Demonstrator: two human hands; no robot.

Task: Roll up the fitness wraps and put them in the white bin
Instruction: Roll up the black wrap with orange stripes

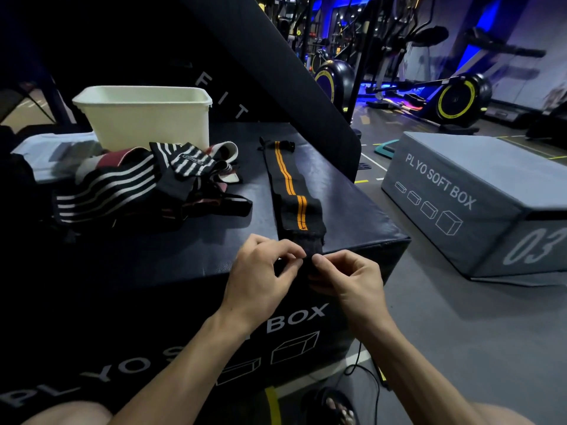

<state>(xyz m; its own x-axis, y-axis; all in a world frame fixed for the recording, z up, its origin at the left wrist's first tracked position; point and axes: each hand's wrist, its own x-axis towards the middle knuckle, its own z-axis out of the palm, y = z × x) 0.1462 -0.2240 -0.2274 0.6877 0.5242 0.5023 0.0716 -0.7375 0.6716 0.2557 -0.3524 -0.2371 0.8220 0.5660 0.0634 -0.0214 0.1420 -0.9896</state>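
A black fitness wrap with two orange stripes (290, 182) lies stretched out lengthwise on the dark plyo box (184, 250), its near end hanging at the box's front edge. My left hand (260, 271) and my right hand (346, 277) both pinch that near end between thumb and fingers, close together. A tangled pile of black-and-white striped and maroon wraps (138, 182) lies to the left on the box. The white bin (144, 115) stands upright behind the pile at the back left; its inside is hidden from here.
A grey plyo soft box (478, 197) sits on the floor to the right. A dark slanted panel (276, 72) rises behind the box. Exercise bikes (454, 99) stand in the background. A black cable (365, 372) and my sandalled foot (331, 406) are on the floor below.
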